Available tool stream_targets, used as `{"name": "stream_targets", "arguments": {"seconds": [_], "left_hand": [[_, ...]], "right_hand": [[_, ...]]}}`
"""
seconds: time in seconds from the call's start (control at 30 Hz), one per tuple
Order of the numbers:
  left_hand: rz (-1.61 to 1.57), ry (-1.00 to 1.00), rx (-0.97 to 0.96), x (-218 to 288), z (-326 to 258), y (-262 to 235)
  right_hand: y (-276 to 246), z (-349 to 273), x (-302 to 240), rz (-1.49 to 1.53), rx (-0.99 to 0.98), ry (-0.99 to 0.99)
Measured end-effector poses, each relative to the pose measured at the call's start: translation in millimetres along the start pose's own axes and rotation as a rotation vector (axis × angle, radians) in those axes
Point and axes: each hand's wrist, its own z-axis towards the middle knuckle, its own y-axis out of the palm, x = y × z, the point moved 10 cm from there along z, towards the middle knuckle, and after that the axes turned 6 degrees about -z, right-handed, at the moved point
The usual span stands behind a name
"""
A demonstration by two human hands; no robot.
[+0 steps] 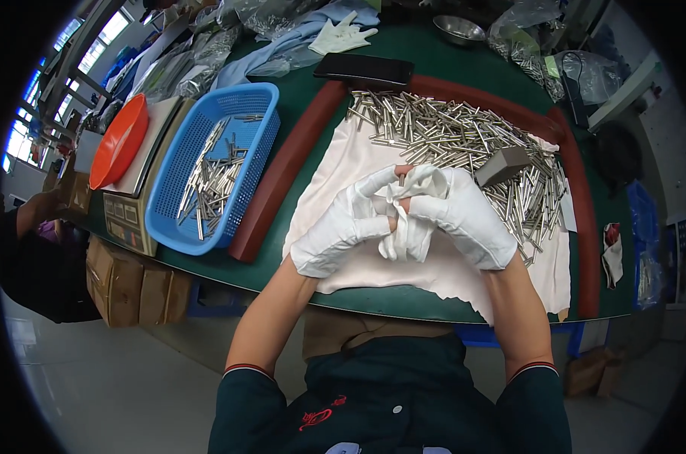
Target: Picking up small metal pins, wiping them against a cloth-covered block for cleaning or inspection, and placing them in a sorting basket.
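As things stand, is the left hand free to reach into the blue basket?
Probably not at once: the left hand is bunched with the right hand around a white cloth. The path to the blue basket looks unobstructed.

A factory workbench, by every sign: a green table (434,60) heaped with small metal pins (464,136), more sorted into a blue plastic basket (207,163) beside a weighing scale (135,189). Cardboard cartons (124,284) sit beneath (bagged parts crowd the far edge).
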Motion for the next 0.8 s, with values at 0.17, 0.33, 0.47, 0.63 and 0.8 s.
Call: {"name": "stream_targets", "arguments": {"seconds": [0.17,0.33,0.47,0.63,0.8], "left_hand": [[-0.188,0.079,0.070,11.4,0.1,5.7],[-0.127,0.001,0.077,0.6,1.9,-5.8],[-0.041,0.058,0.160,3.8,0.8,-17.2],[0.091,0.115,0.134,13.6,2.4,-11.8],[0.244,0.170,-0.001,3.4,3.1,7.9]], "right_hand": [[-9.1,4.1,5.2,0.089,0.054,-0.037],[-1.8,5.4,2.2,-0.171,0.169,-0.150],[21.6,-1.3,-11.5,-0.348,0.050,-0.336],[20.4,-0.6,1.6,0.035,0.041,-0.204],[4.2,1.1,24.0,-0.132,0.218,0.015]]}}
